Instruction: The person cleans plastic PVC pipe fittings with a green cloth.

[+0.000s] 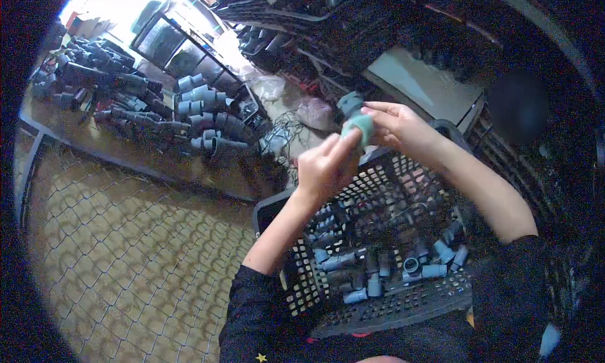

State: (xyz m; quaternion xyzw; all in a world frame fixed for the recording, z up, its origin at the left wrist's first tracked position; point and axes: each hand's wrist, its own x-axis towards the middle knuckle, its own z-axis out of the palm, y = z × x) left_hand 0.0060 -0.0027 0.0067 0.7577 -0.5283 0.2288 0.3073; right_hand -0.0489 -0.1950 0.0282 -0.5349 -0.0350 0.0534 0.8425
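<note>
I'm holding the right hand (405, 132) and left hand (322, 167) together above the crate's (403, 305) far edge, right fingers gripping a blurred, pale green piece (361, 123), a left finger pointing against it, that hand's grip unclear. A round, grey-green fitting (350, 101) is showing just beyond.

A grey-green fitting (350, 102) is held by the right hand (400, 130); a blurred pale green piece (361, 123) is touched by the left hand (324, 167). Blue-grey fittings (435, 270) are contained in a near black crate (378, 311). Dark fittings (132, 82) are heaped far left.
</note>
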